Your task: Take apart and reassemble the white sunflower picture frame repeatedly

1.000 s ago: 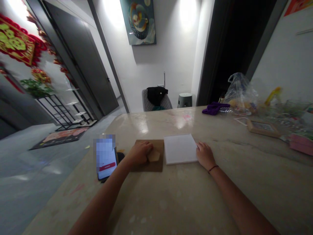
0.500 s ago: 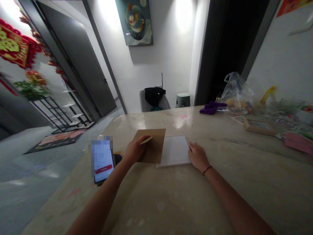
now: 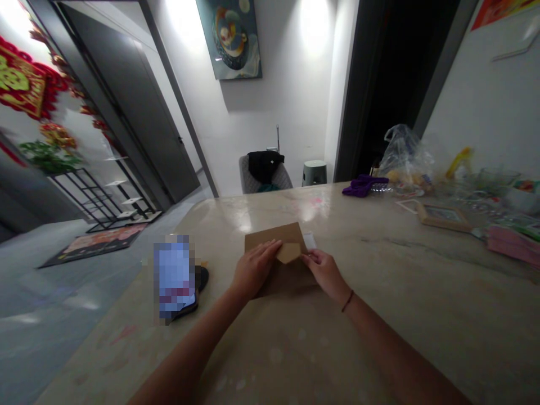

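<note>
Since the earlier frame, kraft-brown board has been shifted R by the L hand, approx. over the white square panel, of which only a far R corner is left visible; R hand has been moved off the panel's R edge & onto the board's R side. Pentagonal flap on the board is now shown b/w the hands, touched or nearly so by fingertips from both sides. L hand is laid palm-down over the board's L part, prob. so it's kept steady; whether anything is gripped can't be told, as the fingers' undersides are hidden. R thumb & fingertips are closed on the board beside the flap, prob. b/c finer control is had w/ a pinch there. Phone is placed L of the L-hand grip, prob. so it can be glanced at w/o being in the way; a dark round item is set just beside it. Under both hands, a glossy marbled tabletop is seen, w/ pinkish marks & glare. Beyond the R-hand grip, off to the R, are purple cloth, clear plastic bag & wooden frame. Straight beyond the grips, past the table's far edge, a grey chair is draped w/ a black garment, stool to its R; a picture is hung above. Far L of the grips: grey door, potted plant & floor mat.
</note>
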The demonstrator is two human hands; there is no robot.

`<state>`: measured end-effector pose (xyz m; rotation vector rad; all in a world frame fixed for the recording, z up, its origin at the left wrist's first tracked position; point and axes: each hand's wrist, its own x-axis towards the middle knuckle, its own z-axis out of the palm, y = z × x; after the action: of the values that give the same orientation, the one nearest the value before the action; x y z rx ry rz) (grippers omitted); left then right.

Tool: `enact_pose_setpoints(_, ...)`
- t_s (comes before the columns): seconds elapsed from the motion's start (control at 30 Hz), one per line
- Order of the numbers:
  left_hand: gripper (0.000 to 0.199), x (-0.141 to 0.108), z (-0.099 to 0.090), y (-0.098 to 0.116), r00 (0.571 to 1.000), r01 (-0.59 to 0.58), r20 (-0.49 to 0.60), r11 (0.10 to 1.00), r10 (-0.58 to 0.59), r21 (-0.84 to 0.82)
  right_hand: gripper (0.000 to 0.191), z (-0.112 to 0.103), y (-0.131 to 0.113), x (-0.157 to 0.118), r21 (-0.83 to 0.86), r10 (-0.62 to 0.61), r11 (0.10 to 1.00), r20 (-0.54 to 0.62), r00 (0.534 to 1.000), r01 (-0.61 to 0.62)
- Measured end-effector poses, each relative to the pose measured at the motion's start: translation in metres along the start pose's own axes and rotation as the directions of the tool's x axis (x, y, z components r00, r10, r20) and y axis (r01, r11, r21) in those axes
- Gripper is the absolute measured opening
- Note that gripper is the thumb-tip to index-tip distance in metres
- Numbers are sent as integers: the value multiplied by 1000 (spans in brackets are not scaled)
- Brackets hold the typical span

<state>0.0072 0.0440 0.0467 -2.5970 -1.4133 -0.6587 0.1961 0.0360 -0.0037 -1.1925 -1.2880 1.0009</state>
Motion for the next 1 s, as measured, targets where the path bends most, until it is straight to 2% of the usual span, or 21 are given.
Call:
enact_pose_setpoints(0.07,40,0,10,-4,999,-32,-39,999,33,2,41,-13,6,8,28,-25,999,-127,992,29)
enact_pose_setpoints(0.13,45,-3,22,-8,998,50,-30,999,-50,2,43,-28,12,15,80,-50,995,-151,987,63)
enact_pose_setpoints(0.23,51,-10,40,-14,973,213,97,976,-209,-37,40,-44,19,20,73,-54,995,-130,990,64)
enact_pose_setpoints(0.33,54,-16,51,-18,940,286,215,955,-264,-78,36,-50,27,23,7,-30,1000,-121,992,31)
enact_pose_setpoints(0.53,57,-16,52,-17,906,350,273,935,-323,-53,44,-48,37,28,-43,31,998,-104,994,-36)
enact_pose_setpoints(0.87,51,-13,49,-16,881,410,291,909,-374,-71,63,-42,33,23,-112,128,985,-40,991,-132)
enact_pose_setpoints(1.0,50,-13,51,-17,877,424,288,902,-386,-84,64,-38,36,22,-188,85,977,-66,994,-96)
